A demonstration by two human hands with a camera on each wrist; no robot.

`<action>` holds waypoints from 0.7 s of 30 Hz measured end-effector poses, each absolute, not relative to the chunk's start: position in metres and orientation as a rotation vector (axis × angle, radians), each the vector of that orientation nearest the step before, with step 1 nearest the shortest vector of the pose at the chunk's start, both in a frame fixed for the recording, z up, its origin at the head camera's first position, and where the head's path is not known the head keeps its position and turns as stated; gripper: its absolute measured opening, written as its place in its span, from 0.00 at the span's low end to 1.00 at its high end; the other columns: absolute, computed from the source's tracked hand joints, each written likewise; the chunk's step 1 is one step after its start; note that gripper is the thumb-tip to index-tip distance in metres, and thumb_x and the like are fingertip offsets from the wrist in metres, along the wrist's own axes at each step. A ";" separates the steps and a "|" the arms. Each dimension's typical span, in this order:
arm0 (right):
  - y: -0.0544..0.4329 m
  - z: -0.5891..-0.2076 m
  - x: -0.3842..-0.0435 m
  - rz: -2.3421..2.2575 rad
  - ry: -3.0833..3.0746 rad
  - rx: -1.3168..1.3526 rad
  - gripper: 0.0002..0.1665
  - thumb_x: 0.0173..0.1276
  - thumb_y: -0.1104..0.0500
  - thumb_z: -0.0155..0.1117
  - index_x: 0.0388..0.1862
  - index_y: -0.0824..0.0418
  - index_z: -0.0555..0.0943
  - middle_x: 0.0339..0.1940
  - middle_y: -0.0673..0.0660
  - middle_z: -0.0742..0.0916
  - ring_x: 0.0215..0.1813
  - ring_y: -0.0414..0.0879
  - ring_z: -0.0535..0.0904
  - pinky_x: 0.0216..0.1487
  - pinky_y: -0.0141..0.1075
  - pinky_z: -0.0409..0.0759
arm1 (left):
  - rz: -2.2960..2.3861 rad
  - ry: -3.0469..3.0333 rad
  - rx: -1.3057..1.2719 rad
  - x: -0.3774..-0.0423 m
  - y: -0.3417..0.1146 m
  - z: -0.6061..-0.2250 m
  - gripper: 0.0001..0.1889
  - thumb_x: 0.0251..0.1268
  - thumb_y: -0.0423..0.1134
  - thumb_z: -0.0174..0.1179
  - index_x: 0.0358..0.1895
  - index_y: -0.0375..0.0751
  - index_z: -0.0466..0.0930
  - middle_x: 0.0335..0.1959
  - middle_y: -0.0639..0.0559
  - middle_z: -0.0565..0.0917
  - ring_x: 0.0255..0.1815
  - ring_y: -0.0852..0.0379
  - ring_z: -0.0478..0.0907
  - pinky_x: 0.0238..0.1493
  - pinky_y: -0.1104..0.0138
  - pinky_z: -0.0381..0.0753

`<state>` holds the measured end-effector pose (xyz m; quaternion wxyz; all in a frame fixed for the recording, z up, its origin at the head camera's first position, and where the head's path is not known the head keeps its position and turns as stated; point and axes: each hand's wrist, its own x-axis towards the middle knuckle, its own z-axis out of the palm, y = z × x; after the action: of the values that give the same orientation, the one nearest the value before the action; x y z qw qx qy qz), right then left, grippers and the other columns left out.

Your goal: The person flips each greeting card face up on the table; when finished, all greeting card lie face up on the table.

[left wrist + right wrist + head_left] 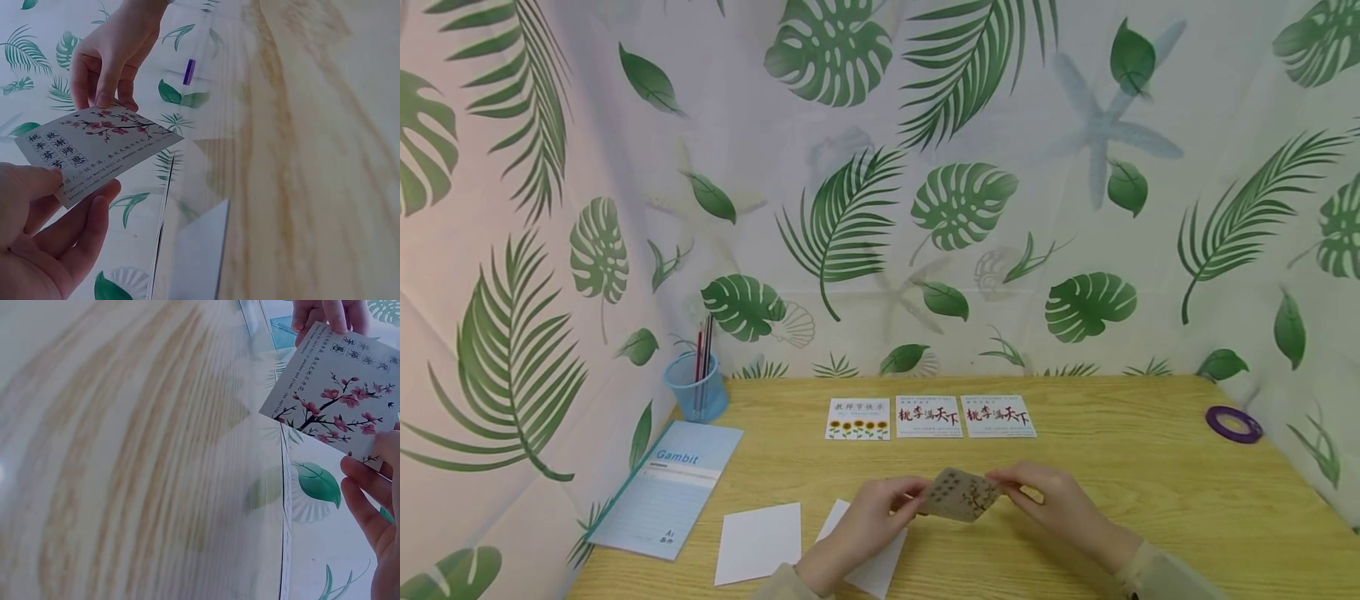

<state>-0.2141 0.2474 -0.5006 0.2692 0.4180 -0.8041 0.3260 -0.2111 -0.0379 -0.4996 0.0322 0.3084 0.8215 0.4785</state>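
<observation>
A square greeting card [961,495] printed with plum blossoms and Chinese characters is held above the table by both hands. My left hand [880,510] pinches its left corner between thumb and fingers. The opposite corner is pinched by my right hand [1051,500]. In the left wrist view the card [103,147] shows its printed face, with pink blossoms on a dark branch. The right wrist view shows the same blossoms on the card [344,394] close up. Beneath the left forearm lies a white card [880,567], partly hidden by it.
Another white card [758,543] lies at front left beside a blue notebook [666,487]. A blue pen cup [706,396] stands behind. Along the back lie a sunflower card [858,418] and two red-lettered cards [929,417]. A purple tape roll [1234,424] sits at right.
</observation>
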 end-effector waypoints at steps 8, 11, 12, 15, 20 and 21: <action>0.245 -0.497 -0.208 0.940 -2.232 1.040 0.24 0.49 0.79 0.71 0.46 0.64 0.86 0.37 0.55 0.90 0.36 0.39 0.86 0.40 0.20 0.81 | 1.600 2.511 0.864 -0.209 -0.036 -0.499 0.14 0.70 0.31 0.58 0.56 0.37 0.81 0.44 0.39 0.88 0.35 0.60 0.87 0.33 0.76 0.84; 0.244 -0.496 -0.207 0.940 -2.241 1.012 0.23 0.49 0.79 0.71 0.45 0.65 0.86 0.37 0.55 0.90 0.35 0.37 0.86 0.39 0.20 0.81 | 1.638 2.519 0.866 -0.208 -0.035 -0.499 0.15 0.70 0.30 0.58 0.58 0.38 0.79 0.42 0.39 0.88 0.33 0.55 0.88 0.32 0.73 0.85; 0.244 -0.496 -0.207 0.940 -2.244 1.001 0.23 0.49 0.78 0.71 0.45 0.65 0.86 0.37 0.55 0.90 0.35 0.37 0.86 0.39 0.20 0.81 | 1.652 2.523 0.865 -0.208 -0.034 -0.499 0.16 0.70 0.30 0.58 0.59 0.39 0.79 0.41 0.39 0.88 0.32 0.55 0.88 0.31 0.72 0.86; 0.244 -0.497 -0.206 0.943 -2.257 0.969 0.22 0.50 0.78 0.71 0.46 0.65 0.86 0.38 0.56 0.90 0.36 0.36 0.86 0.39 0.20 0.81 | 1.699 2.522 0.853 -0.207 -0.032 -0.498 0.19 0.69 0.29 0.58 0.62 0.43 0.77 0.39 0.39 0.88 0.30 0.54 0.88 0.30 0.71 0.86; 0.245 -0.497 -0.205 0.947 -2.283 0.925 0.26 0.50 0.77 0.72 0.50 0.65 0.84 0.40 0.55 0.89 0.37 0.36 0.85 0.38 0.21 0.82 | 1.778 2.498 0.778 -0.207 -0.028 -0.498 0.24 0.67 0.26 0.57 0.66 0.45 0.74 0.38 0.39 0.87 0.29 0.61 0.87 0.31 0.73 0.85; 0.245 -0.496 -0.205 0.950 -2.287 0.924 0.27 0.50 0.77 0.72 0.51 0.65 0.84 0.41 0.55 0.89 0.37 0.37 0.85 0.38 0.21 0.82 | 1.791 2.493 0.759 -0.207 -0.027 -0.497 0.25 0.67 0.25 0.57 0.66 0.45 0.74 0.38 0.39 0.87 0.28 0.62 0.86 0.31 0.74 0.85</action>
<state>-0.2053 0.2451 -0.4965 0.2467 0.3387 -0.8385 0.3483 -0.2073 -0.0274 -0.4973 -0.0102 0.2402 0.7883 0.5664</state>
